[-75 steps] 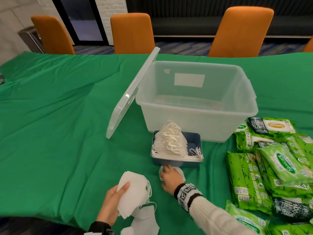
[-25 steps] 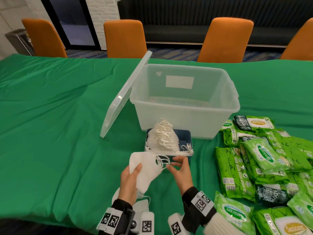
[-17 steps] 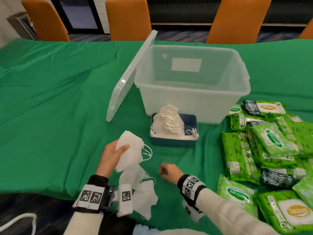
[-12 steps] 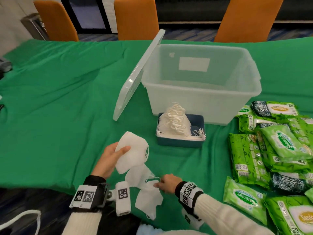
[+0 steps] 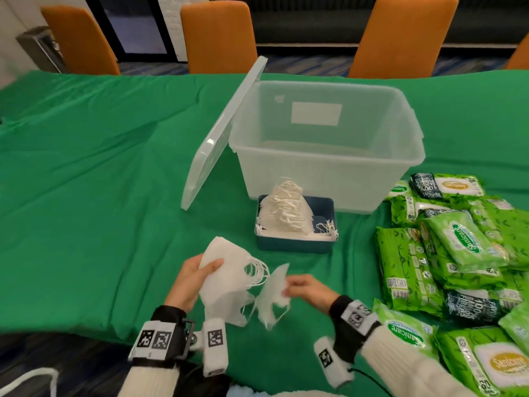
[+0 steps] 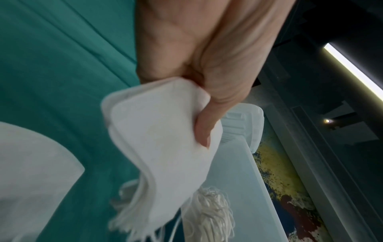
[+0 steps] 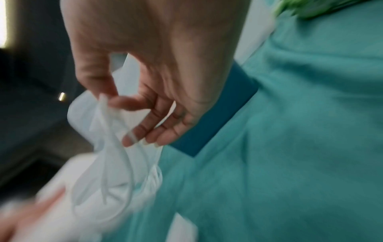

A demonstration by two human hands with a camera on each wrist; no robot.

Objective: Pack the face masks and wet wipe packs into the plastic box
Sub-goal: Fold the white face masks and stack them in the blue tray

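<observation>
Left grip [image 5: 192,277] clasps white folded mask stack [image 5: 226,270]; right grip [image 5: 307,287] pinches single mask [image 5: 270,296].

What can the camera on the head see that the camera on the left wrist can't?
Only the head camera shows the right hand pinching a single mask, the green wet wipe packs, the blue tray of masks, the orange chairs and the whole inside of the plastic box.

Only the left wrist camera shows, close up, the thumb pressed on the stack and a ceiling light strip.

Both show the left hand gripping the stack of masks over the green cloth.
</observation>
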